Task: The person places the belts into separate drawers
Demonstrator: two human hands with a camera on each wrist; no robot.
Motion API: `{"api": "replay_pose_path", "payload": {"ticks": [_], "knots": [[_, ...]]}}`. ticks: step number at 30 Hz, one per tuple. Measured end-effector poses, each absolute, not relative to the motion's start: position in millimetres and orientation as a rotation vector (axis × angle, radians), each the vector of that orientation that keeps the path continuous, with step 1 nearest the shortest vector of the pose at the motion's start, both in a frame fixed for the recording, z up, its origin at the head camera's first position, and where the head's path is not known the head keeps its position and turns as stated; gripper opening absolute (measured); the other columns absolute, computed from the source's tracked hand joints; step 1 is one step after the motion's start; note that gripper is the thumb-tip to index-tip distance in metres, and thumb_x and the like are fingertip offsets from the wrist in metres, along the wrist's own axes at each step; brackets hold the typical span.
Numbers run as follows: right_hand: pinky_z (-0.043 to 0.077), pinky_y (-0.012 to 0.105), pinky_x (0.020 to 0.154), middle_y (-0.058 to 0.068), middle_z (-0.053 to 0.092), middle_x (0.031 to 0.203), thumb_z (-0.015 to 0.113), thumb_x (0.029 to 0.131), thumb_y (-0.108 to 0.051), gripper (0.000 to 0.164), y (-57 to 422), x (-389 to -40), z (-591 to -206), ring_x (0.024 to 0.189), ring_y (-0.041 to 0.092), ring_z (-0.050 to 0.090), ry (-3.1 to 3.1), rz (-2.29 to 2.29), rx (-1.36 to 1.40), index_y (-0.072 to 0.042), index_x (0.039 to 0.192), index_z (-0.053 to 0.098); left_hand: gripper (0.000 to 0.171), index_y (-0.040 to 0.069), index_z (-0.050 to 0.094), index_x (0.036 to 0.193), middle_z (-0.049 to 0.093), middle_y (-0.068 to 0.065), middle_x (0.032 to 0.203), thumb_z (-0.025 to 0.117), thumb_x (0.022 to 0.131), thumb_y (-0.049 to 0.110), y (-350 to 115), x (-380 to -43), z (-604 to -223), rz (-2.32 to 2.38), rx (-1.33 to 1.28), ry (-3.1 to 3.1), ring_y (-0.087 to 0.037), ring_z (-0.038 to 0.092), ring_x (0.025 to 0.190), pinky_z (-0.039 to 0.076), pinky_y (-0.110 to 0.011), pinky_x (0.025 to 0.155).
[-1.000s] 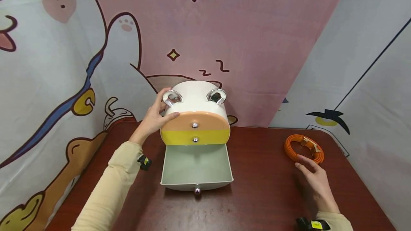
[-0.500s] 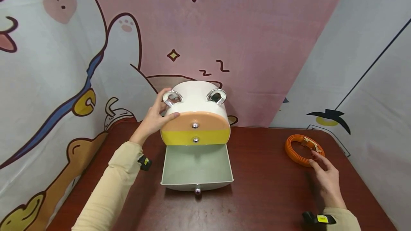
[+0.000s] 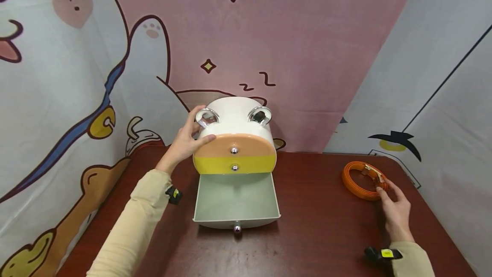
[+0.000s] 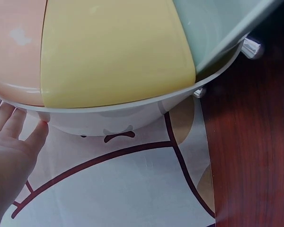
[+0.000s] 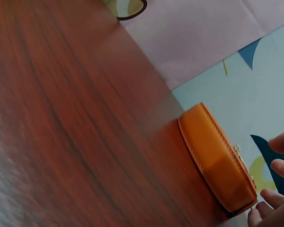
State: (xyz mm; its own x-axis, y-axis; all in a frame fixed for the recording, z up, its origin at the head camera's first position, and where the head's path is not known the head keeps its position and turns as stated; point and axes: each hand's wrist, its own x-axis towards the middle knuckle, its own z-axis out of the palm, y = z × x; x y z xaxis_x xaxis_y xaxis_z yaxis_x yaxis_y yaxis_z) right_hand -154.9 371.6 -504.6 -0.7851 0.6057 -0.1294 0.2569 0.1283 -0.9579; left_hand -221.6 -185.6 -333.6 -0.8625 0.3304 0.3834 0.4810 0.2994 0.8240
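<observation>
A rounded white storage box (image 3: 238, 116) with silver ring-shaped ears (image 3: 206, 117) stands at the back of the table in the head view. Its orange drawer (image 3: 215, 145) and yellow drawer (image 3: 215, 165) are closed, while the pale green bottom drawer (image 3: 235, 200) is pulled out with a bare inside. My left hand (image 3: 184, 142) holds the box's upper left side, thumb at the front rim, other fingers partly hidden behind the ear. On the right lies a coiled orange belt (image 3: 355, 189) with a gold buckle. My right hand (image 3: 396, 213) is at its right end, fingers slightly spread; firm contact is unclear.
The dark red wooden table (image 3: 307, 217) carries the box and belt. Behind it hangs a printed cloth (image 3: 307, 63) with cartoon animals, close to the box's back. A silver knob (image 3: 237, 228) sticks out from the open drawer's front.
My right hand has moved from the belt's front round to its right end. The belt has barely shifted. My left hand and the box have stayed put.
</observation>
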Motion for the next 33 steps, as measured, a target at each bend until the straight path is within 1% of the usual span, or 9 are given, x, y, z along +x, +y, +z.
{"api": "replay_pose_path", "payload": {"ticks": [4, 8, 16, 20, 24, 29, 33], "knots": [[0.015, 0.043, 0.113, 0.008, 0.017, 0.159, 0.05, 0.1, -0.03, 0.056, 376, -161, -508, 0.144, 0.023, 0.012, -2.14, 1.67, -0.842, -0.018, 0.152, 0.033, 0.081, 0.007, 0.018, 0.15, 0.054, -0.027, 0.13, 0.07, 0.089, 0.004, -185, -222, -333, -1.603, -0.762, -2.415, -0.038, 0.053, 0.118, 0.037, -0.056, 0.099], [0.015, 0.041, 0.113, 0.01, 0.016, 0.159, 0.049, 0.1, -0.031, 0.059, 380, -168, -512, 0.144, 0.024, 0.012, -2.169, 1.638, -0.828, -0.016, 0.153, 0.029, 0.081, 0.007, 0.017, 0.15, 0.052, -0.026, 0.132, 0.07, 0.089, 0.004, -185, -222, -333, -1.602, -0.761, -2.416, -0.038, 0.052, 0.12, 0.037, -0.056, 0.099], [0.022, 0.037, 0.112, 0.011, 0.018, 0.158, 0.049, 0.101, -0.029, 0.062, 385, -176, -518, 0.142, 0.024, 0.02, -2.209, 1.597, -0.787, -0.013, 0.154, 0.023, 0.081, 0.007, 0.018, 0.15, 0.052, -0.026, 0.133, 0.07, 0.088, 0.003, -185, -220, -332, -1.621, -0.75, -2.415, -0.038, 0.052, 0.12, 0.039, -0.056, 0.096], [0.022, 0.04, 0.112, 0.014, 0.017, 0.158, 0.048, 0.101, -0.029, 0.064, 387, -180, -519, 0.142, 0.028, 0.02, -2.235, 1.576, -0.771, -0.01, 0.155, 0.019, 0.081, 0.008, 0.018, 0.15, 0.052, -0.026, 0.133, 0.07, 0.088, 0.004, -184, -220, -332, -1.623, -0.746, -2.417, -0.037, 0.052, 0.12, 0.039, -0.055, 0.097], [0.019, 0.045, 0.112, 0.017, 0.015, 0.158, 0.048, 0.101, -0.029, 0.066, 390, -184, -522, 0.142, 0.032, 0.016, -2.27, 1.539, -0.764, -0.007, 0.154, 0.016, 0.081, 0.009, 0.018, 0.15, 0.051, -0.025, 0.134, 0.07, 0.088, 0.003, -184, -222, -333, -1.629, -0.749, -2.419, -0.037, 0.051, 0.122, 0.038, -0.055, 0.098], [0.017, 0.047, 0.112, 0.018, 0.015, 0.158, 0.048, 0.1, -0.031, 0.066, 391, -187, -526, 0.142, 0.034, 0.015, -2.279, 1.506, -0.789, -0.007, 0.154, 0.018, 0.081, 0.009, 0.018, 0.15, 0.051, -0.026, 0.134, 0.07, 0.088, 0.002, -184, -222, -334, -1.632, -0.755, -2.41, -0.037, 0.051, 0.121, 0.038, -0.054, 0.098], [0.02, 0.048, 0.111, 0.02, 0.021, 0.155, 0.051, 0.099, -0.031, 0.064, 390, -189, -527, 0.141, 0.035, 0.02, -2.286, 1.478, -0.812, -0.006, 0.152, 0.026, 0.081, 0.009, 0.018, 0.15, 0.05, -0.026, 0.135, 0.07, 0.088, 0.002, -185, -222, -334, -1.629, -0.761, -2.399, -0.038, 0.051, 0.122, 0.036, -0.054, 0.1]]}}
